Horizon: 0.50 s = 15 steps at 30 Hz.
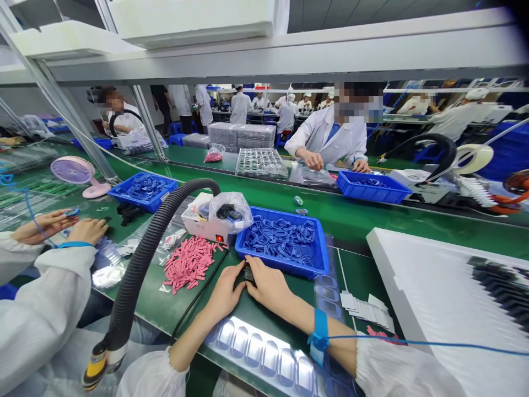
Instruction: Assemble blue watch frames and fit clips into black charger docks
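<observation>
Both left hand (226, 285) and right hand (268, 282) grip a small dark part (248, 272) in their fingertips, seemingly to steady it, near a blue bin (297, 268) that puts blue plastic frames (281, 238) within reach.

Above your green table (157, 303), a white shelf (248, 62) runs across your view on metal posts (149, 124); beyond, you see blue stools (176, 129) and a grey panelled ceiling (343, 16).

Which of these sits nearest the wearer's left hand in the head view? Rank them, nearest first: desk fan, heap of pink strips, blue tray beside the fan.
1. Heap of pink strips: just left of the left hand.
2. Blue tray: farther left and forward.
3. Desk fan: far left, past the tray.
</observation>
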### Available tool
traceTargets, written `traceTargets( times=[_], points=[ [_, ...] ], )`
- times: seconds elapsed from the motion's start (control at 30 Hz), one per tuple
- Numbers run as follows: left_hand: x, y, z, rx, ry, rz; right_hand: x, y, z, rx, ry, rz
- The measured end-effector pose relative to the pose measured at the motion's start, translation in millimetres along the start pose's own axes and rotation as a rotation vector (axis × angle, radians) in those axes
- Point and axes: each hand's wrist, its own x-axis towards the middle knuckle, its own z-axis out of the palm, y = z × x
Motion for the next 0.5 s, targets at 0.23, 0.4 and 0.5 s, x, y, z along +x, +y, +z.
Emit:
traceTargets(
  times=[0.23, 0.4, 0.5],
  points=[
    [0, 3, -3.3, 0.126, 0.01, 0.036, -26, 10, 1, -0.044, 0.043, 0.045],
    [-2, 8, -2.0, 0.224, -0.01, 0.035, -28, 8, -2, -0.097, 0.012, 0.125],
    [-2, 10, 0.1, 0.27, -0.032, 0.031, -21, 3, 3, -0.126, -0.014, 0.172]
  ],
)
